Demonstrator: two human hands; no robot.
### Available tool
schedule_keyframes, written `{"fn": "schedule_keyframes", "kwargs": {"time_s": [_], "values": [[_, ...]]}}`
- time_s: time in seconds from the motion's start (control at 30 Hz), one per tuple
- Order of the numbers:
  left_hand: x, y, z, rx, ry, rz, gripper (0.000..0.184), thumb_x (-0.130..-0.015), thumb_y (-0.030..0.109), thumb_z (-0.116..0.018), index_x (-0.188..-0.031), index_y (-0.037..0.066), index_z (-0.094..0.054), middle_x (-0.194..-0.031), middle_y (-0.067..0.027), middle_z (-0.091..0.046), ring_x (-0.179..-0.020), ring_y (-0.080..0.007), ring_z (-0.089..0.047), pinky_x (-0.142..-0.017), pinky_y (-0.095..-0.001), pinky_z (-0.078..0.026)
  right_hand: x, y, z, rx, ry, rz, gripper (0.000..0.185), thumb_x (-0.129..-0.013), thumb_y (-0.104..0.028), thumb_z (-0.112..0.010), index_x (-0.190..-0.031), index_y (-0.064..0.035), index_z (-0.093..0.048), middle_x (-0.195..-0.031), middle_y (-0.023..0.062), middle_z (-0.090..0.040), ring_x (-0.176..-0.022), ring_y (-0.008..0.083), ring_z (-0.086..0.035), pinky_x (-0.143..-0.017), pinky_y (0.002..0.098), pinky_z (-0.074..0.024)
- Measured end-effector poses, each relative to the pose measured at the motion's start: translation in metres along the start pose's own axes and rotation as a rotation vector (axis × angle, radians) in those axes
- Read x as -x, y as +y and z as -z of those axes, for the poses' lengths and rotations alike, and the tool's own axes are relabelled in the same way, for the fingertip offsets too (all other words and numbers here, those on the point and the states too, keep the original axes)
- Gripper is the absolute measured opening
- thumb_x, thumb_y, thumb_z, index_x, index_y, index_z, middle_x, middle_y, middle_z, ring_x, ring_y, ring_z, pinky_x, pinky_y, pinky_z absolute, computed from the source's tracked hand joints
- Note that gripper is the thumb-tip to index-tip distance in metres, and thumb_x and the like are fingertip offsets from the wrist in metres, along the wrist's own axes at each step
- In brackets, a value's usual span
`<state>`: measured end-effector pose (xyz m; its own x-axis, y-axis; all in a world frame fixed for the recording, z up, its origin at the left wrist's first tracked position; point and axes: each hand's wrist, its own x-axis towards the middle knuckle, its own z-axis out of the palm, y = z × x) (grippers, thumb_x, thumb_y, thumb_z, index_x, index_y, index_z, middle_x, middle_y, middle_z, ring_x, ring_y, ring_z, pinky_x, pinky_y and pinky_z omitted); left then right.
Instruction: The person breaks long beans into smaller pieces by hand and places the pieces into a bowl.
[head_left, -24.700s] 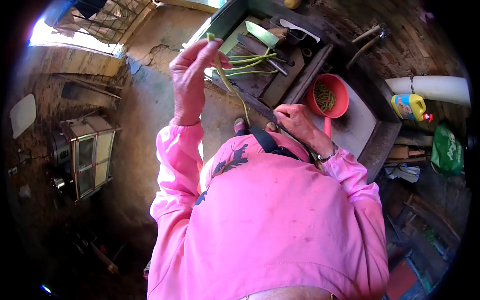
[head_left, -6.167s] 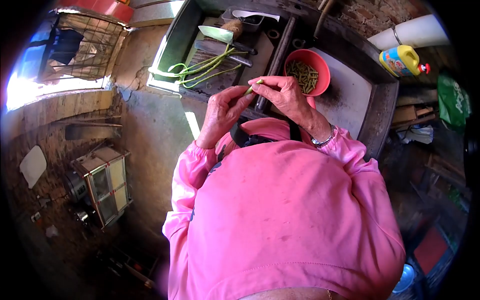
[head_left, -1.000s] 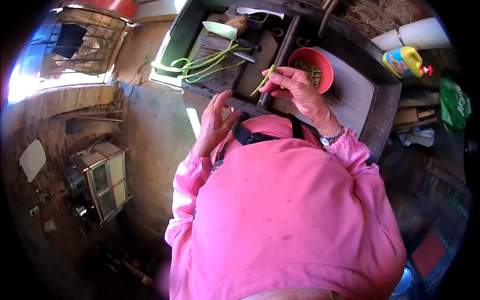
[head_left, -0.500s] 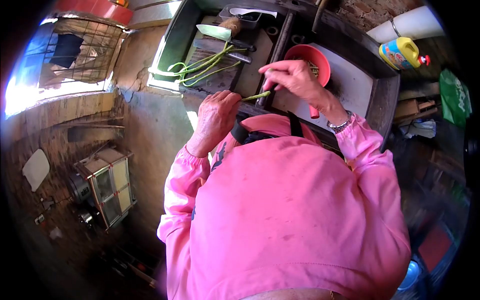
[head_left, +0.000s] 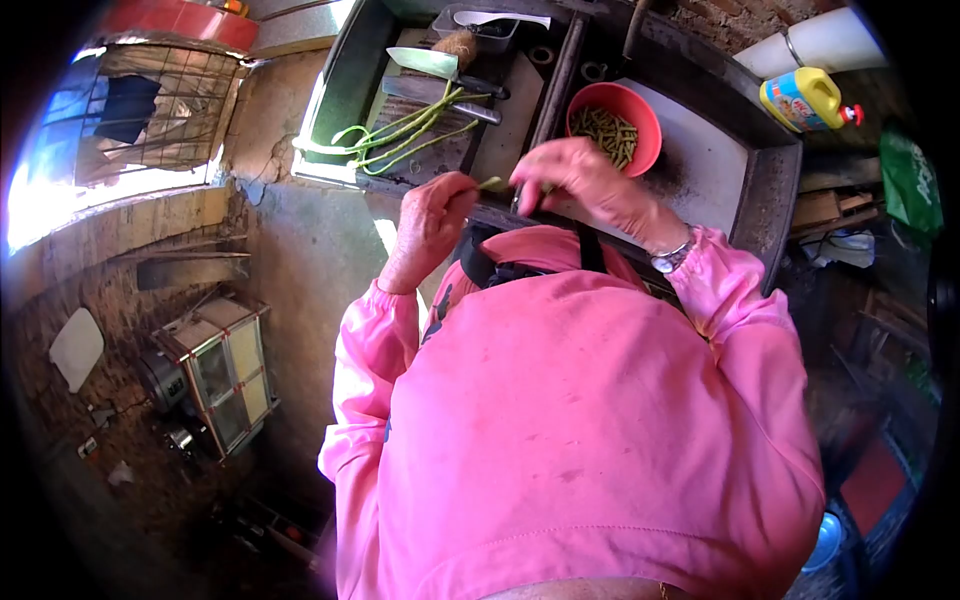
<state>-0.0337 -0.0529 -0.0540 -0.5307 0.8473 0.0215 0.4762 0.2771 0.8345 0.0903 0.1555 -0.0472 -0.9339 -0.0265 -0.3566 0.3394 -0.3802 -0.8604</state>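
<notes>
The dark sink (head_left: 775, 190) is keeping its place ahead of the person, its divider running between two compartments. In the right-hand one the red pan (head_left: 648, 130) is standing beside the divider, and its bean pieces (head_left: 605, 130) are now showing broadly, whereas half a second ago the right hand (head_left: 597, 190) was covering most of them. On the left side, the long beans (head_left: 418, 127) are lying as before, draping across the knives. The right hand is now hanging lower, just in front of the pan, its fingers curling and blurring; whether they are holding anything, I cannot tell. The left hand (head_left: 425, 222) is facing it, thumb and finger pinching narrowly on a green bean (head_left: 490, 184). Only a short pale end of that bean is now poking past the left fingertips, pointing toward the right fingers and lying just beside them; a longer stretch was showing before.
</notes>
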Motion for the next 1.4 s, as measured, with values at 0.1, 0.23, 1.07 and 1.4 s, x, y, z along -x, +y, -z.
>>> {"fn": "schedule_keyframes", "kwargs": {"time_s": [0.1, 0.23, 1.07, 1.4], "values": [[0.015, -0.026, 0.004, 0.279, 0.035, 0.360, 0.012, -0.090, 0.007, -0.057, -0.089, -0.002, -0.064, -0.069, -0.0037, -0.060, -0.062, -0.0116, -0.057, -0.058, -0.0237, -0.044, -0.001, 0.000, 0.057, -0.203, 0.323, 0.166, 0.029, -0.094, -0.033, -0.057, -0.101, -0.0062, -0.066, -0.084, 0.0044, -0.069, -0.080, 0.0095, -0.064, -0.068, 0.0215, -0.0482], [0.016, -0.031, -0.006, 0.472, -0.076, 0.359, 0.017, -0.093, 0.010, -0.055, -0.097, -0.003, -0.065, -0.072, -0.0016, -0.059, -0.067, -0.0082, -0.055, -0.062, -0.0230, -0.046, -0.021, 0.061, 0.143, 0.484, 0.549, 0.122, 0.034, -0.095, -0.033, -0.054, -0.099, -0.0021, -0.067, -0.082, 0.0057, -0.069, -0.076, 0.0123, -0.065, -0.070, 0.0240, -0.0501], [-0.012, -0.012, -0.055, 0.192, -0.003, 0.311, 0.010, -0.087, 0.005, -0.056, -0.087, 0.000, -0.064, -0.066, -0.0109, -0.061, -0.057, -0.0167, -0.058, -0.054, -0.0303, -0.046, -0.015, 0.069, -0.004, 1.065, 0.273, 0.535, 0.015, -0.088, -0.018, -0.062, -0.083, -0.0033, -0.066, -0.072, 0.0125, -0.065, -0.069, 0.0315, -0.065, -0.059, 0.0355, -0.0496], [-0.006, -0.043, -0.022, 0.629, 0.122, 0.482, 0.022, -0.089, 0.007, -0.058, -0.110, 0.000, -0.063, -0.077, -0.0054, -0.064, -0.066, -0.0123, -0.060, -0.063, -0.0246, -0.050, -0.009, 0.063, 0.072, 1.002, 0.685, 0.380, 0.014, -0.089, -0.018, -0.057, -0.085, -0.0054, -0.062, -0.074, 0.0165, -0.062, -0.070, 0.0311, -0.066, -0.061, 0.0420, -0.0494]]}}
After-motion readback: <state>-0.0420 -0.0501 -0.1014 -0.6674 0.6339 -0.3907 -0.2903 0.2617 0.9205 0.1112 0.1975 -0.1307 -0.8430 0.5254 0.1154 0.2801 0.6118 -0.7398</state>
